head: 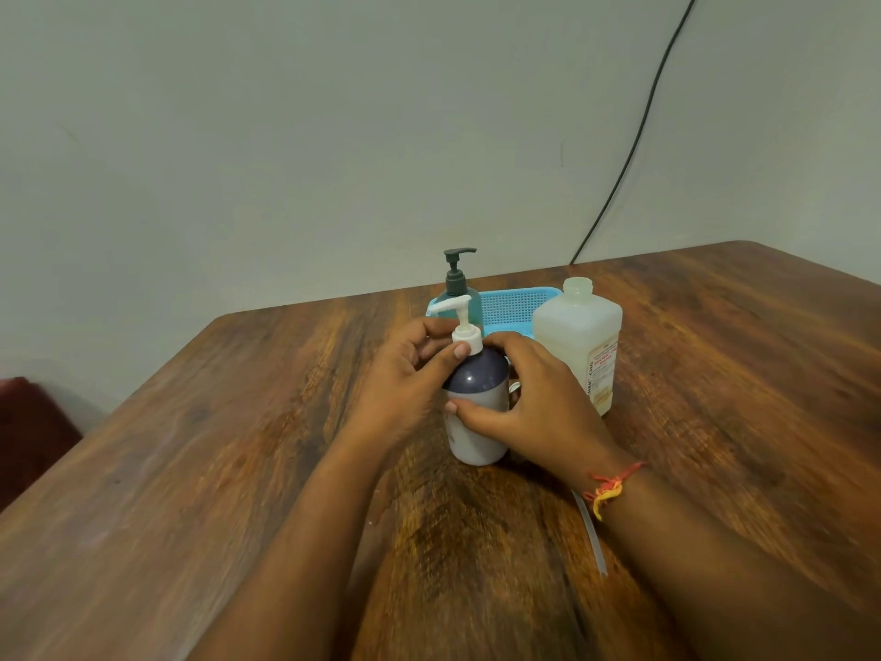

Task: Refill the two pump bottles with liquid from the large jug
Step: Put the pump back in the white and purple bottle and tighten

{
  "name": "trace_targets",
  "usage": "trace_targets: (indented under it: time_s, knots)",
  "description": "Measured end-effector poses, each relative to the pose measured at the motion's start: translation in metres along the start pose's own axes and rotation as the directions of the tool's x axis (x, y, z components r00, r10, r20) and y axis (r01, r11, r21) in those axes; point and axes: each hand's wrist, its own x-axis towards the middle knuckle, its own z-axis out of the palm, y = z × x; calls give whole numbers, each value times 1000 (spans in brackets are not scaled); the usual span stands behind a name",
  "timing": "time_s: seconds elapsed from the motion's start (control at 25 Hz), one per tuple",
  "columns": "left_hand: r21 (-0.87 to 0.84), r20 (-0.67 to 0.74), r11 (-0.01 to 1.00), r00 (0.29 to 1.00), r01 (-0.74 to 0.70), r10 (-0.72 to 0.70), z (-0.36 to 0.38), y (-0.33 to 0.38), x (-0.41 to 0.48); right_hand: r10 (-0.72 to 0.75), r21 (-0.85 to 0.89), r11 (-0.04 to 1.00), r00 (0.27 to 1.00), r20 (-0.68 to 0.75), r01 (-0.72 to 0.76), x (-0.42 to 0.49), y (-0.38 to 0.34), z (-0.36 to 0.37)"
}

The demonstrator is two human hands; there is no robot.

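Observation:
A white pump bottle (476,436) with a dark purple shoulder stands upright at the table's middle. My left hand (405,384) pinches the white pump collar at its top. My right hand (534,407) grips the bottle's body from the right side. Behind it stands a teal pump bottle (458,293) with a dark pump head. The large translucent jug (579,336) stands to the right, uncapped, with a label on its side.
A light blue mesh basket (517,310) sits behind the bottles near the wall. A thin clear tube (591,531) lies on the wooden table (238,446) under my right wrist. A black cable (634,150) runs down the wall. A dark red seat (33,427) is at left.

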Motion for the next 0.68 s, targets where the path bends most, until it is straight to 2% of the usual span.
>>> trace_targets:
  time_s: [0.16,0.44,0.68]
  knots:
    - [180,53,980,995,-88,80,-5,0,-1,11,2,1000,1000,1,-11,0,1,0]
    - [82,72,997,997,15,-21,4,8,-5,30,-6,1000,999,15,-30,-1,-1,0]
    - [105,-92,994,995,-32,42,13,0,2,24,-7,1000,1000,0,-24,-1,-3,0]
